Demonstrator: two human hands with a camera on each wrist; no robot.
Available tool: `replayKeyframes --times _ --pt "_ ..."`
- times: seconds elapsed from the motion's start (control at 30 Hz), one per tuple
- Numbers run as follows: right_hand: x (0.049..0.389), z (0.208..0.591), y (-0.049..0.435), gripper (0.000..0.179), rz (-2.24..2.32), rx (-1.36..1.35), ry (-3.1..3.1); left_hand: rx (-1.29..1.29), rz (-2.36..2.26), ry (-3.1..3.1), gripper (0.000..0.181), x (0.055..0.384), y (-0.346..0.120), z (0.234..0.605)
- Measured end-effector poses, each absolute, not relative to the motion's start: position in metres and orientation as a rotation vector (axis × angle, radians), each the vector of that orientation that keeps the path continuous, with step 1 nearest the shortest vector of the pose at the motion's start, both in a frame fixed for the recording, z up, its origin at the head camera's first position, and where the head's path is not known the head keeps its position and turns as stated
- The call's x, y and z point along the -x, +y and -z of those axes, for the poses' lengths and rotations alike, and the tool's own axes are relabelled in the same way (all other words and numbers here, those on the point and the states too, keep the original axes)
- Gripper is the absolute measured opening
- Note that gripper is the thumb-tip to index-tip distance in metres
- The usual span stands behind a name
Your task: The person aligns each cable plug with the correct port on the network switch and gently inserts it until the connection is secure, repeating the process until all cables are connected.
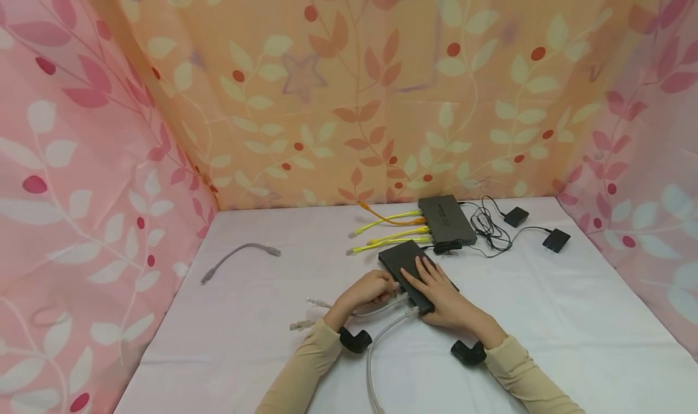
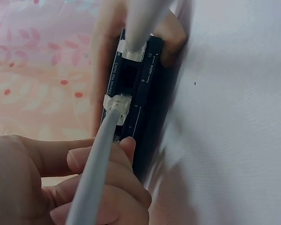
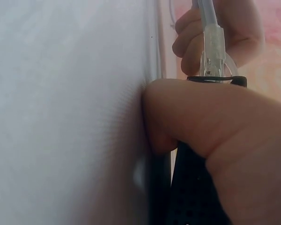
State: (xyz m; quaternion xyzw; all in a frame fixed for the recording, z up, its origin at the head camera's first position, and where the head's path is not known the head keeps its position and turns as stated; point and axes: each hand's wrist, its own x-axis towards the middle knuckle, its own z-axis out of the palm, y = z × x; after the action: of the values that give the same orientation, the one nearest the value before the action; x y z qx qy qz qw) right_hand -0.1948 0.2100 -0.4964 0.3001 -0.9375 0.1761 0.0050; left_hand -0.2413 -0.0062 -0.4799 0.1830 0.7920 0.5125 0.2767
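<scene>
A black Ethernet switch [image 1: 402, 257] lies on the table, its port side toward the left hand. Pale grey network cables run from it; two clear plugs [image 2: 118, 107] sit in ports in the left wrist view. At a port further along, my left hand [image 1: 371, 290] pinches a network cable's plug [image 2: 116, 139], mostly hidden by the fingertips. My right hand [image 1: 444, 296] holds the switch, fingers spread over its top. Its thumb [image 3: 161, 119] bends round the near end by the tabletop. Two loose cable ends [image 1: 301, 326] lie beside the left wrist.
Behind stands a second dark switch [image 1: 448, 220] with several yellow and orange cables [image 1: 384, 239] in it. Black power adapters [image 1: 556, 240] and tangled wires [image 1: 491, 229] lie to its right. A short grey cable [image 1: 237, 253] lies at the left. Patterned curtains [image 1: 349, 99] enclose the white tabletop.
</scene>
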Motion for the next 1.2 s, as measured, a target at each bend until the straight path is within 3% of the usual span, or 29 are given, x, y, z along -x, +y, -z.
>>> replayKeyframes --times 1.2 --pt "0.196 0.497 0.208 0.099 -0.577 -0.943 -2.89 -0.435 -1.485 1.764 0.022 0.251 -0.01 0.489"
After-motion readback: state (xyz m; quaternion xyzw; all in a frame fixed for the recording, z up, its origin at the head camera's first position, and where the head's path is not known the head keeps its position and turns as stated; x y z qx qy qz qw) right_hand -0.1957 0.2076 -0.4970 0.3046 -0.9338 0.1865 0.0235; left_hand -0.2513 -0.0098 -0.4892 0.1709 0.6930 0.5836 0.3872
